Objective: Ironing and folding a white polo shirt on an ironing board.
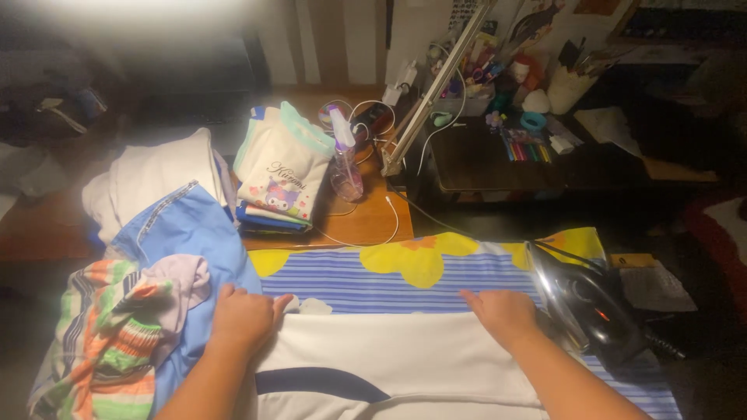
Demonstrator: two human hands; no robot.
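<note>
A white garment (397,354) with a dark blue curved stripe lies flat on an ironing board covered in blue stripes and yellow flowers (405,268). My left hand (243,317) presses on the garment's far left edge, fingers curled over it. My right hand (502,311) lies flat on the far right edge, fingers spread. A black and silver iron (587,307) stands on its heel just right of my right hand.
A heap of clothes, light blue (187,233) and striped orange-green (109,342), sits at the left. Folded clothes (280,175) and a spray bottle (345,159) rest on a wooden table behind. A cluttered dark desk (498,148) with pens and a lamp arm stands at the back right.
</note>
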